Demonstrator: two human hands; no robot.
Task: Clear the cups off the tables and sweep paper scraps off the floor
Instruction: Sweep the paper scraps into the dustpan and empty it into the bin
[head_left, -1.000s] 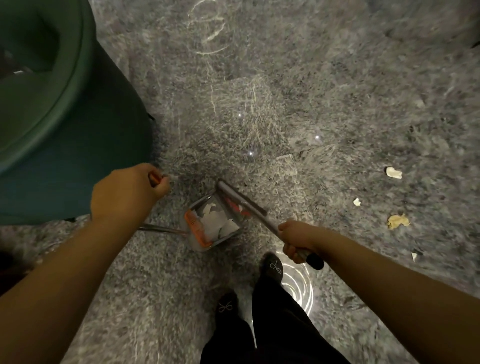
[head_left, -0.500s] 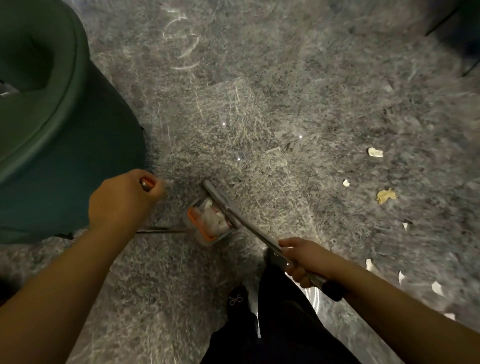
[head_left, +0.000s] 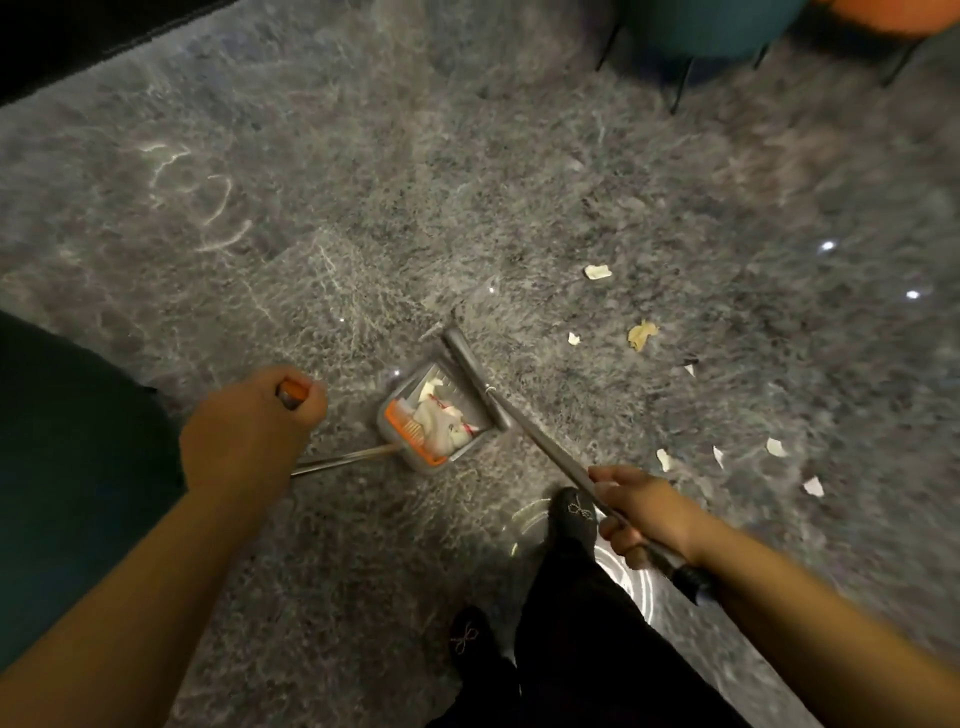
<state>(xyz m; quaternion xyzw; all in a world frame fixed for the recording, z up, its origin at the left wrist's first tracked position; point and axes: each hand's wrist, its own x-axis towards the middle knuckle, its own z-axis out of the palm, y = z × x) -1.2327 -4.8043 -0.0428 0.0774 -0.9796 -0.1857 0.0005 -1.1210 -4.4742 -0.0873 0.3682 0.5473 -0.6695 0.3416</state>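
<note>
Paper scraps lie scattered across the grey floor, right of my dustpan, which holds white paper. My left hand grips its orange-tipped handle; my right hand grips the broom.

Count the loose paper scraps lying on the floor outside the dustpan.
9: scrap farthest out; three mid-floor; four nearer the right hand; tiny bits may go unseen in the blur.
</note>
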